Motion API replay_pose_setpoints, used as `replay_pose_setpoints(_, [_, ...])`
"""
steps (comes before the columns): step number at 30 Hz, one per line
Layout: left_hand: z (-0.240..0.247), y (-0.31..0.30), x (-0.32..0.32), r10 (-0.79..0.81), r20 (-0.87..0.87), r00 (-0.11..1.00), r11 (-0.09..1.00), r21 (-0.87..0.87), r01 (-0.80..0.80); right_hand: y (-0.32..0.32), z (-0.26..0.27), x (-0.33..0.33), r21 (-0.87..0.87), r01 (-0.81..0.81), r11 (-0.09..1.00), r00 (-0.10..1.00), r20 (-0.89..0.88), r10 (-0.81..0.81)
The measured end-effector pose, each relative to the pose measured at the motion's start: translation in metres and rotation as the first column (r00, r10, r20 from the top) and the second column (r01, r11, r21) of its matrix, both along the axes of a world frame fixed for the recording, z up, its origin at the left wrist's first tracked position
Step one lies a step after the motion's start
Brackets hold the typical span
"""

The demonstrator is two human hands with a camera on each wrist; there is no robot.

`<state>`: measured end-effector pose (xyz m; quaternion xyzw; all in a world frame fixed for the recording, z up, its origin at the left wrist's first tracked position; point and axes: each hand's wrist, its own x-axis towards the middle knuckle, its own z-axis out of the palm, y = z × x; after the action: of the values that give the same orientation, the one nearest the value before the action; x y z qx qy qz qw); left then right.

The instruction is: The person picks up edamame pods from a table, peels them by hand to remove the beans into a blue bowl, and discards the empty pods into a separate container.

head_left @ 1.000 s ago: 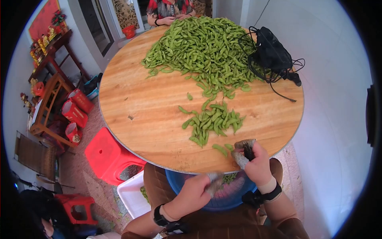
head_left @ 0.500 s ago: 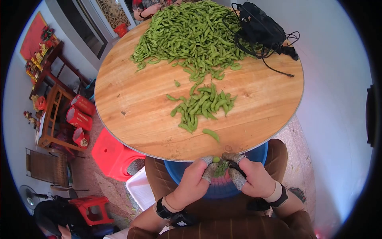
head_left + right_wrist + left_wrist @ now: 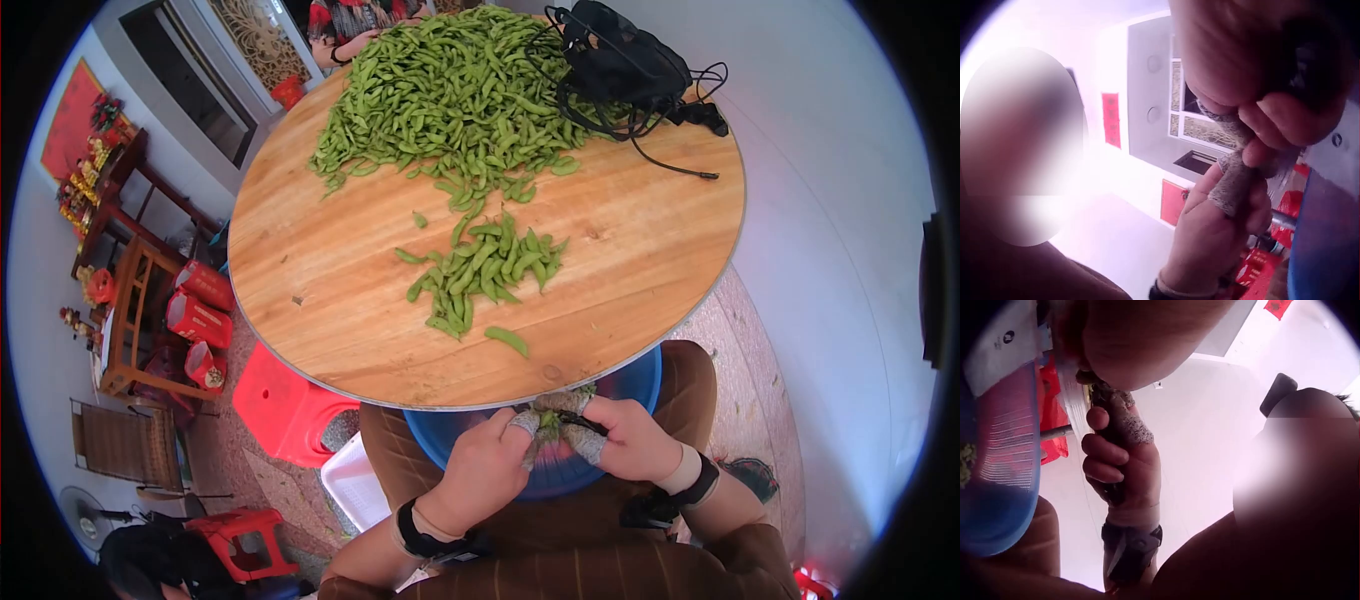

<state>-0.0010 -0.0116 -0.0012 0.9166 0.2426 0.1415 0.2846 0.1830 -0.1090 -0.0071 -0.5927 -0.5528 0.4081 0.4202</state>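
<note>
Grey wraps cover the thumb and finger tips of both hands, which meet over a blue basin [image 3: 424, 432] at the table's near edge. My left hand [image 3: 490, 468] pinches a green pod [image 3: 549, 421] between wrapped fingertips. Against it, my right hand [image 3: 636, 440] grips a dark object, possibly a tool; the left wrist view shows this right hand [image 3: 1124, 459] with fingers curled round it. In the right wrist view my left hand [image 3: 1207, 234] touches the right hand [image 3: 1241, 69]. A small group of pods [image 3: 485, 265] and one loose pod [image 3: 507, 341] lie on the table.
The round wooden table [image 3: 340, 270] bears a large pod heap [image 3: 460, 90] and a black bag with cables [image 3: 625, 60]. A person's hand [image 3: 355, 45] is at the far edge. A red stool [image 3: 285, 405] and white basket [image 3: 355, 480] stand left.
My left hand has come up beside my right hand from lower over the basin. Both hands have drawn back from the table pods, and one pod near the edge is gone from there.
</note>
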Motion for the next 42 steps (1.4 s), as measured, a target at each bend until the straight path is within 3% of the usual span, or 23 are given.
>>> replay_pose_setpoints(2, [-0.011, 0.005, 0.0, -0.083, 0.263, 0.961, 0.977, -0.167, 0.13, 0.0, -0.005, 0.006, -0.24, -0.181, 0.954, 0.842, -0.539, 0.024])
replay_pose_setpoints(3, [-0.012, 0.008, -0.004, -0.082, 0.261, 0.962, 0.977, -0.17, 0.129, -0.001, -0.006, 0.005, -0.242, -0.182, 0.953, 0.841, -0.54, 0.023])
replay_pose_setpoints(4, [-0.012, 0.011, -0.009, 0.023, 0.243, 0.97, 0.681, -0.714, 0.163, -0.003, -0.008, 0.003, -0.245, -0.245, 0.938, 0.7, -0.714, -0.004])
replay_pose_setpoints(5, [-0.013, 0.012, -0.012, 0.1, 0.166, 0.981, 0.119, -0.981, 0.154, -0.006, -0.01, 0.0, -0.235, -0.306, 0.923, 0.523, -0.851, -0.043])
replay_pose_setpoints(6, [-0.017, 0.012, -0.013, 0.102, 0.162, 0.982, 0.114, -0.982, 0.15, -0.005, -0.016, -0.006, -0.238, -0.308, 0.921, 0.519, -0.853, -0.047])
replay_pose_setpoints(8, [-0.028, 0.013, -0.013, 0.302, 0.192, 0.934, -0.598, -0.725, 0.342, 0.002, -0.027, -0.019, 0.263, 0.018, 0.965, 0.982, -0.184, 0.032])
replay_pose_setpoints(9, [-0.034, 0.011, -0.012, 0.306, 0.188, 0.933, -0.603, -0.721, 0.343, 0.001, -0.027, -0.015, 0.255, 0.015, 0.967, 0.982, -0.186, 0.034])
replay_pose_setpoints(10, [-0.04, 0.009, -0.011, 0.345, 0.031, 0.938, -0.523, -0.824, 0.219, 0.001, -0.025, -0.006, 0.197, -0.1, 0.975, 0.957, 0.286, 0.04])
replay_pose_setpoints(11, [-0.045, 0.009, -0.01, 0.393, -0.116, 0.912, -0.44, -0.895, 0.076, 0.0, -0.024, 0.0, 0.092, -0.179, 0.979, 0.715, 0.696, 0.065])
replay_pose_setpoints(12, [-0.051, 0.009, -0.011, 0.395, -0.113, 0.912, -0.444, -0.892, 0.082, -0.002, -0.035, -0.002, 0.017, -0.116, 0.993, 0.707, 0.704, 0.07])
replay_pose_setpoints(14, [-0.061, 0.008, -0.014, 0.273, -0.107, 0.956, -0.084, -0.993, -0.087, -0.005, -0.041, -0.001, -0.033, -0.069, 0.997, 0.754, 0.653, 0.074])
replay_pose_setpoints(18, [-0.053, 0.009, -0.02, 0.263, -0.07, 0.962, -0.106, -0.993, -0.043, -0.002, -0.041, -0.005, 0.01, 0.032, 0.999, 0.933, 0.36, -0.033])
replay_pose_setpoints(22, [-0.052, 0.014, -0.024, 0.198, 0.046, 0.979, -0.332, -0.937, 0.111, 0.008, -0.031, -0.01, -0.099, 0.029, 0.995, 0.999, 0.022, -0.027])
replay_pose_setpoints(24, [-0.057, 0.013, -0.031, 0.192, 0.086, 0.978, -0.385, -0.91, 0.155, 0.015, -0.022, -0.01, -0.406, -0.093, 0.909, 0.965, -0.26, -0.018])
replay_pose_setpoints(25, [-0.059, 0.013, -0.034, 0.204, 0.109, 0.973, -0.468, -0.862, 0.195, 0.017, -0.023, -0.011, -0.4, -0.094, 0.912, 0.969, -0.248, -0.009])
replay_pose_setpoints(27, [-0.066, 0.015, -0.038, 0.223, 0.149, 0.963, -0.535, -0.808, 0.249, 0.017, -0.032, -0.016, -0.053, -0.105, 0.993, 0.987, -0.129, 0.097])
replay_pose_setpoints(29, [-0.076, 0.016, -0.041, 0.182, 0.255, 0.95, -0.604, -0.733, 0.313, 0.018, -0.034, -0.017, -0.042, -0.136, 0.99, 0.991, -0.019, 0.136])
replay_pose_setpoints(31, [-0.073, 0.019, -0.04, 0.152, 0.17, 0.974, -0.509, -0.831, 0.225, 0.018, -0.036, -0.019, -0.038, -0.182, 0.983, 0.967, 0.175, 0.185])
replay_pose_setpoints(33, [-0.074, 0.023, -0.037, 0.025, 0.026, 0.999, -0.053, -0.998, 0.027, 0.013, -0.039, -0.026, 0.003, -0.184, 0.983, 0.901, 0.4, 0.167])
replay_pose_setpoints(34, [-0.07, 0.022, -0.037, 0.029, 0.033, 0.999, -0.054, -0.998, 0.035, 0.01, -0.036, -0.033, 0.031, -0.157, 0.987, 0.833, 0.54, 0.116])
replay_pose_setpoints(36, [-0.052, 0.016, -0.04, 0.045, 0.111, 0.993, 0.481, -0.873, 0.075, 0.011, -0.029, -0.036, 0.064, -0.139, 0.988, 0.741, 0.669, 0.061])
replay_pose_setpoints(39, [-0.032, 0.026, -0.071, 0.03, -0.037, 0.999, 0.599, -0.799, -0.048, 0.012, -0.022, -0.027, 0.041, -0.071, 0.997, 0.703, 0.711, 0.021])
replay_pose_setpoints(42, [-0.035, 0.033, -0.136, 0.258, -0.189, 0.947, 0.668, -0.674, -0.316, 0.014, -0.007, -0.016, 0.001, -0.093, 0.996, 0.718, 0.693, 0.066])
